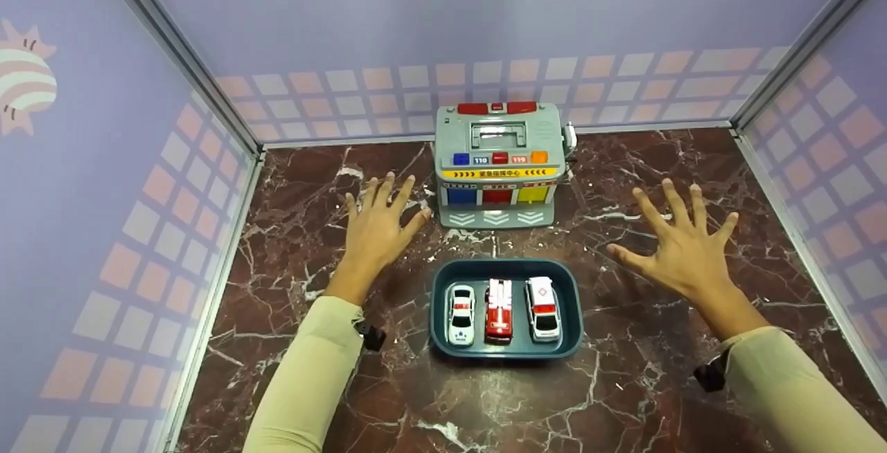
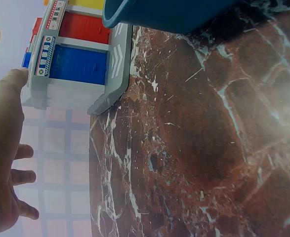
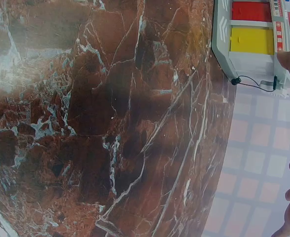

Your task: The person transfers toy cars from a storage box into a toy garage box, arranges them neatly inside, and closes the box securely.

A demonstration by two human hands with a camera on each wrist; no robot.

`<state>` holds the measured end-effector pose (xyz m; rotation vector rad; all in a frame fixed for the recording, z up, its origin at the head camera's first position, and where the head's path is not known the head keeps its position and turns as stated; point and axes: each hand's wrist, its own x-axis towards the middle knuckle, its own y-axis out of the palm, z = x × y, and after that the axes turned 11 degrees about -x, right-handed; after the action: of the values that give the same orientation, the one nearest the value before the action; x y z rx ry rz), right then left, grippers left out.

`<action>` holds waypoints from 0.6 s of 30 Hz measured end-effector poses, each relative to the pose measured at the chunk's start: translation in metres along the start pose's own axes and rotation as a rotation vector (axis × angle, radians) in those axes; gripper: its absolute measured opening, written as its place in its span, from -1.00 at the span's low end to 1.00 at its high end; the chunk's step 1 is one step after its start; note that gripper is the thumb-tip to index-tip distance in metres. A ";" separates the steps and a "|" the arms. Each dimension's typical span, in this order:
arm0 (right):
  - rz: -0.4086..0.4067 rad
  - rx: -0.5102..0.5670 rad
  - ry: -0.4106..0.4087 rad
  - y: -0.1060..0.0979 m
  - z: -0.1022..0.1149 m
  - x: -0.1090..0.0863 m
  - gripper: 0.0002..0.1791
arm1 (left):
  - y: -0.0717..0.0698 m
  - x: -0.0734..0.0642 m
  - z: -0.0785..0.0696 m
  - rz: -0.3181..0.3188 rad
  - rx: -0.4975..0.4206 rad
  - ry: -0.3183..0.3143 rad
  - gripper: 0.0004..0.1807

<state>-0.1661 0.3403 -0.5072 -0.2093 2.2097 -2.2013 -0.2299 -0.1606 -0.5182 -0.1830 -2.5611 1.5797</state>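
My left hand (image 1: 380,231) is held with fingers spread, left of a grey toy garage (image 1: 497,141); it grips nothing. On the other side my right hand (image 1: 682,252) also has its fingers spread and holds nothing. The garage has a blue door (image 2: 78,64), a red door (image 1: 496,195) and a yellow door (image 3: 252,40), all down, and a handle on top. In front of it sits a dark blue tray (image 1: 438,314) carrying a white police car (image 1: 461,316), a red fire truck (image 1: 499,311) and a white ambulance (image 1: 543,309) side by side.
A dark red marbled tabletop (image 1: 624,384) lies under everything. Purple patterned panels stand at the back (image 1: 416,30), left (image 1: 69,197) and right (image 1: 845,127). A thin dark cord (image 3: 256,84) hangs at the garage's right side.
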 end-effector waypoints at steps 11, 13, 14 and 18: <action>-0.025 0.004 -0.021 0.003 0.002 -0.001 0.21 | 0.006 0.016 -0.008 -0.064 -0.111 0.065 -0.21; -0.027 0.006 -0.026 0.003 0.003 -0.001 0.21 | 0.007 0.018 -0.009 -0.076 -0.197 0.078 -0.23; -0.028 0.006 -0.029 0.003 0.003 -0.001 0.20 | 0.008 0.019 -0.008 -0.080 -0.238 0.084 -0.24; -0.030 0.015 -0.040 0.005 0.004 -0.003 0.20 | 0.013 0.022 -0.007 -0.085 -0.340 0.100 -0.27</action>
<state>-0.1635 0.3368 -0.5124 -0.2861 2.1829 -2.2082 -0.2499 -0.1455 -0.5256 -0.1772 -2.6993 1.0693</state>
